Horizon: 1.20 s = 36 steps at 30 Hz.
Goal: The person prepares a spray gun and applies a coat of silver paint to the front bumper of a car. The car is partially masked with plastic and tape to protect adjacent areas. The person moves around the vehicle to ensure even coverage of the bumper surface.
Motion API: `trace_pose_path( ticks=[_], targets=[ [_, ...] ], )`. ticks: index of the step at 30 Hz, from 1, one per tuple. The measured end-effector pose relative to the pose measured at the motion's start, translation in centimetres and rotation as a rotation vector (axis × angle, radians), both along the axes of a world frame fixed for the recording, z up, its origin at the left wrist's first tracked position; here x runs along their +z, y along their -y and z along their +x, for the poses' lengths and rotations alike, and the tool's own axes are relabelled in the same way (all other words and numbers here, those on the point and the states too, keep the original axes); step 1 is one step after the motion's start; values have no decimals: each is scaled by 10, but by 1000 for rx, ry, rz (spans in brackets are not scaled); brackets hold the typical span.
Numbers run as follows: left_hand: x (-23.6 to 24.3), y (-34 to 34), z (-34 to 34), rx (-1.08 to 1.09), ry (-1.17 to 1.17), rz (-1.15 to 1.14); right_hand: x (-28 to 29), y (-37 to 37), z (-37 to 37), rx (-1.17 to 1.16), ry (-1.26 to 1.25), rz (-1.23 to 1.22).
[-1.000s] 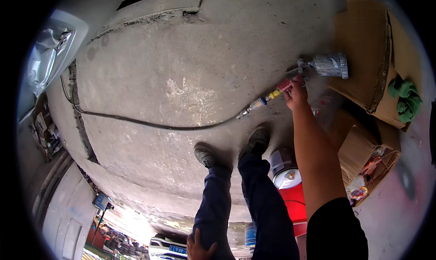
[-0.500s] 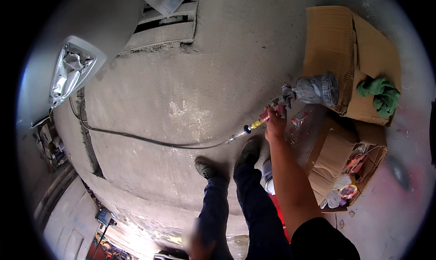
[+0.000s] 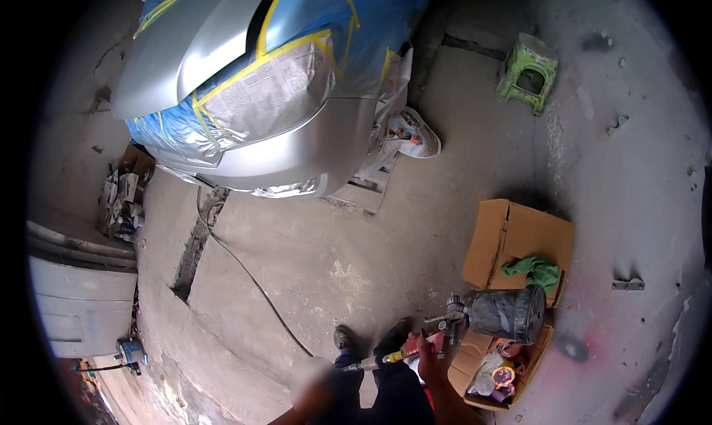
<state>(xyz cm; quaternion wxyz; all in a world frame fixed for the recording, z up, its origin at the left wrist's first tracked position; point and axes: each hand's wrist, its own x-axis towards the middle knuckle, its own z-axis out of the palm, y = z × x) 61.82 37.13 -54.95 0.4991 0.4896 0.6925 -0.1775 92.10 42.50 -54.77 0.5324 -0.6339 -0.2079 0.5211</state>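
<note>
My right hand (image 3: 432, 358) is closed around the red handle of a paint spray gun (image 3: 500, 315). The gun's large dark cup points to the right, over the cardboard boxes. From the handle's lower end a yellow fitting and a metal coupling join it to a thin air hose (image 3: 256, 282), which trails across the floor to the car. My left hand (image 3: 315, 388) is low in front of my legs, near the coupling; a blur hides its fingers. Ahead on the left is a silver car front (image 3: 289, 150), its headlight and upper parts masked with newspaper, blue film and yellow tape.
An opened cardboard box (image 3: 486, 239) with a green cloth (image 3: 535, 269) on it stands at the right. Closer in, another box (image 3: 467, 362) holds bottles and loose items. A green stool (image 3: 528, 73) is at the far right. A floor channel (image 3: 194, 251) runs at the left.
My view has lifted, bringing the masked car front and stool into sight. The spray gun, still in my right hand, is nearer my body. My left hand has come up toward the hose coupling.
</note>
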Motion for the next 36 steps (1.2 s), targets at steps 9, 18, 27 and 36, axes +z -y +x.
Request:
trace_pose_path(
  ticks=[9,18,27,36],
  targets=[
    [17,8,1,-694,149,429,206,69,16,202,515,124],
    [-5,47,-53,-616,389,-45,329,150,3,-323,405,410],
    [18,143,-262,-408,194,979,433,197,1,-350,487,675],
    [74,241,-301,-96,55,1021,498,187,-17,-347,540,794]
  ],
)
